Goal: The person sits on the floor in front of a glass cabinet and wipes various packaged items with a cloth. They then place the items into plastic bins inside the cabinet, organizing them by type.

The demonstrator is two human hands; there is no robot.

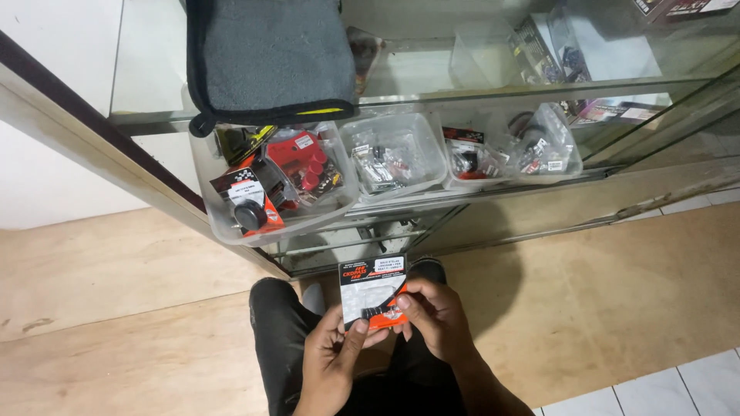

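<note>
A person stands over a wooden floor [116,308], looking down at a small orange and black packet [372,291] held in front of a glass cabinet [655,131]. The left hand [333,358] grips its lower left edge, thumb closed on the front. The right hand [435,312] pinches its lower right corner. The packet looks unopened. On the cabinet shelf sit clear tubs [395,154] of packaged parts, a grey cloth [266,54] draped above.

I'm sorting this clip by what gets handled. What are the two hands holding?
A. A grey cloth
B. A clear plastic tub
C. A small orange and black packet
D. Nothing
C: the left hand and right hand both pinch the packet; the cloth lies on the glass case.
</note>
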